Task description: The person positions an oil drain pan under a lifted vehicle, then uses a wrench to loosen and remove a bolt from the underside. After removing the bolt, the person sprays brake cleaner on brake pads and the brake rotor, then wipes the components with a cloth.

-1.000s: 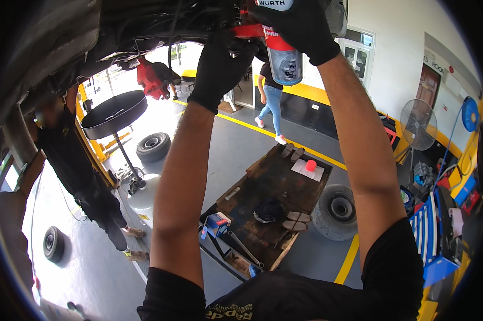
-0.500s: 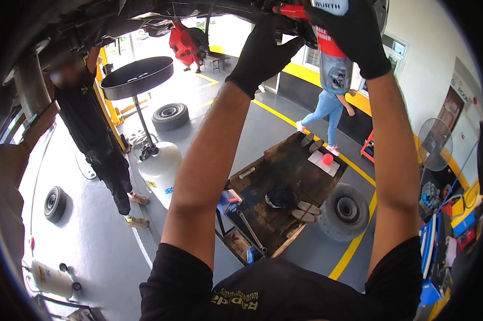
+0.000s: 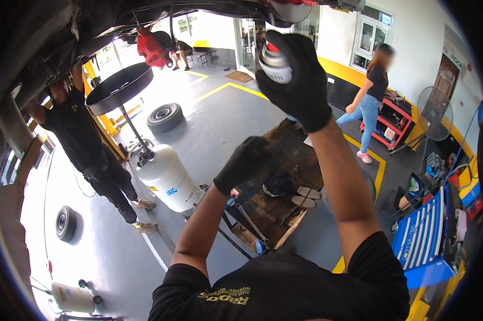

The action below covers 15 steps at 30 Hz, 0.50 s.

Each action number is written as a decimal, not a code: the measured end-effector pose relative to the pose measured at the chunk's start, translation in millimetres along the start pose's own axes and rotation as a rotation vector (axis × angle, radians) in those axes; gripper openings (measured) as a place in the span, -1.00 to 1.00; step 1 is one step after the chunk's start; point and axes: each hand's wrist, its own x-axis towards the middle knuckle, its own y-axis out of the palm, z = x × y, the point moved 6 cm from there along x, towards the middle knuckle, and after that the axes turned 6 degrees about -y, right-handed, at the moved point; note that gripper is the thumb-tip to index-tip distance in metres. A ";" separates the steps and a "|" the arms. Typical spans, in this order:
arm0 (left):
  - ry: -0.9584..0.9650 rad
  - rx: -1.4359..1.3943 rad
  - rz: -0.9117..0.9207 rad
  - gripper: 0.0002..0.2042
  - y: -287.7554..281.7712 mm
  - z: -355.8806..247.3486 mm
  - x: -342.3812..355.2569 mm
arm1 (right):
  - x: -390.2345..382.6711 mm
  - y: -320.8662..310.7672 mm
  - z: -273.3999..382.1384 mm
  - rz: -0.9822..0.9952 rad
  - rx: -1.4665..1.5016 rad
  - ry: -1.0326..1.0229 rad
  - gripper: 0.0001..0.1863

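Note:
My right hand (image 3: pixel 304 80), in a black glove, is raised below the vehicle's underside and wrapped round a spray can (image 3: pixel 276 73). The can is tipped so that its silvery end and a bit of red face me. Lower and to the left, my gloved left hand (image 3: pixel 245 161) is held in front of a dark wooden platform (image 3: pixel 300 155). Its fingers blend into the dark wood, so how far they are bent does not show. Overhead runs the dark vehicle underside (image 3: pixel 108 21), with a red brake caliper (image 3: pixel 155 49) hanging at its far left.
A co-worker (image 3: pixel 81 128) reaches up at the left beside a white oil drainer (image 3: pixel 169 176) with a black pan (image 3: pixel 118 88). Another person (image 3: pixel 370 101) walks at the right near a red cart (image 3: pixel 388 125). Tyres (image 3: pixel 165 117) lie on the floor; a blue tool chest (image 3: pixel 420 235) stands right.
My left hand has dropped from the vehicle to chest height. My right hand has come lower and to the left, tilting the spray can. The walking person has moved right.

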 end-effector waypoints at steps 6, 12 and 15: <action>-0.096 -0.186 0.072 -0.63 43.9 28.9 -89.8 | 39.3 24.7 -30.1 0.197 0.050 0.251 -0.16; -0.416 -0.139 0.069 -0.63 12.8 71.2 -181.5 | 100.3 -19.0 -60.3 0.195 0.450 0.289 -0.24; -0.449 -0.181 0.000 -0.63 5.0 78.3 -199.7 | 130.5 -25.5 -55.2 0.265 0.280 0.122 -0.25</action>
